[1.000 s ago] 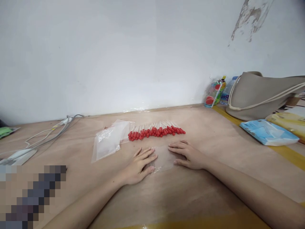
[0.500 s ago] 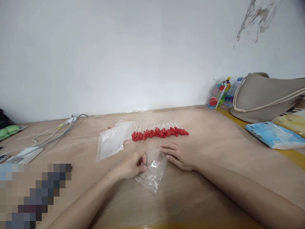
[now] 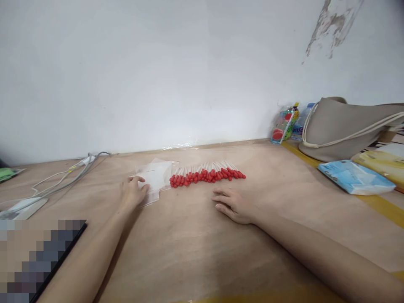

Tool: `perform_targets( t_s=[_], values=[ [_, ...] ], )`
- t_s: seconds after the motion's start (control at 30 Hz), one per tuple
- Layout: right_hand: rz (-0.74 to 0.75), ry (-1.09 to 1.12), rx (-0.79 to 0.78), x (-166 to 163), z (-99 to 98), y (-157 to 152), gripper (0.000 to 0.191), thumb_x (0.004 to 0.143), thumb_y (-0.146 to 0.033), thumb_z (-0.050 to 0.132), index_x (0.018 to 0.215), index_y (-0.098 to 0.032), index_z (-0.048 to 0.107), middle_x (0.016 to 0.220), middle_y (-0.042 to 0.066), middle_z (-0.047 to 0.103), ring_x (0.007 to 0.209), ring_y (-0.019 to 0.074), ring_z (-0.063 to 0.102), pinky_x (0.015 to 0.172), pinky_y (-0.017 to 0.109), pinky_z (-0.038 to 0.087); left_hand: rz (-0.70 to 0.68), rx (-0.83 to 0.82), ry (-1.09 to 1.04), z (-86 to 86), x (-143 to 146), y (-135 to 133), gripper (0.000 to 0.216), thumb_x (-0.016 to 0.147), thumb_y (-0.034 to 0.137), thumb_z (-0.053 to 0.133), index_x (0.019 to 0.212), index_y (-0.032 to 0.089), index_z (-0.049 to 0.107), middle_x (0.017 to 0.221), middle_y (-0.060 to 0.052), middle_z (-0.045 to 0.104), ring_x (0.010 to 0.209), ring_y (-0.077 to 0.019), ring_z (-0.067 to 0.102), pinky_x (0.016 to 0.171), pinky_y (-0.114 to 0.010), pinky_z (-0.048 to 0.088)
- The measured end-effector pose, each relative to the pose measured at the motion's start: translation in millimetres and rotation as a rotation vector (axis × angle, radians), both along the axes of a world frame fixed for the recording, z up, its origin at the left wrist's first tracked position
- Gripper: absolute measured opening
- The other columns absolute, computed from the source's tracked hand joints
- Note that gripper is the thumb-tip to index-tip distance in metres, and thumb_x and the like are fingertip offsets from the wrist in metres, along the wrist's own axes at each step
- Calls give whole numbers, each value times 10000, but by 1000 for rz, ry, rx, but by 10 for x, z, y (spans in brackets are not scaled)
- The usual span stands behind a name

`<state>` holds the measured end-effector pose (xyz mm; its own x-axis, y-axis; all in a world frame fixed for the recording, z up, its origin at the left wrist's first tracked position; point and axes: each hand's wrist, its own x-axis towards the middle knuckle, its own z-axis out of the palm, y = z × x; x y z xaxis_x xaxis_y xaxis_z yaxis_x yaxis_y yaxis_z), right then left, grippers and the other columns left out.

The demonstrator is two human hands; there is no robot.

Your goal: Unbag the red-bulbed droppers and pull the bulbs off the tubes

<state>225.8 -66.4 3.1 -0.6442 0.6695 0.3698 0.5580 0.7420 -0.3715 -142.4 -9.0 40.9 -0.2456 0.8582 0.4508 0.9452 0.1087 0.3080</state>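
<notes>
While the left hand (image 3: 134, 192) is half curled over the bags (image 3: 158, 174), its grip unclear, the right hand (image 3: 234, 205) lies palm-down, loosely spread.

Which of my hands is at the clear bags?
Your left hand, at the left side of the clear bags; your right hand lies nearer the red-tipped sticks.

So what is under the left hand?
Clear plastic bags show beyond and to the right of the left hand; whatever lies directly under its palm is covered.

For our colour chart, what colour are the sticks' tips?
The tips are red, in the head view.
</notes>
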Motion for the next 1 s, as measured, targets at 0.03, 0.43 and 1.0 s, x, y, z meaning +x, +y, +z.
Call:
perform_targets(
  t_s=[0.03,0.43,1.0],
  values=[
    [2,0,2,-4,3,-3,353,891,-348,368,1131,-172,559,1224,119,496,1115,206,468,941,365,393,-6,72,52,-5,35,-15,195,682,305,582,830,179,569,984,-103,519,1022,-306,474,865,-446,380],
    [-35,-113,24,125,23,85,473,849,-467,422,1246,-216,482,1291,102,462,1189,251,401,992,442,323,-989,-213,10,-240,1124,-729,353,846,329,472,1184,236,507,1256,-58,508,1154,-194,470,974,-373,395],
    [-23,-97,19,148,-10,125,463,844,-464,436,1236,-222,485,1285,97,464,1185,250,400,984,453,326,-374,130,120,-35,1291,21,267,802,452,492,804,215,617,901,-56,562,905,-242,465,791,-385,365]
  ],
)
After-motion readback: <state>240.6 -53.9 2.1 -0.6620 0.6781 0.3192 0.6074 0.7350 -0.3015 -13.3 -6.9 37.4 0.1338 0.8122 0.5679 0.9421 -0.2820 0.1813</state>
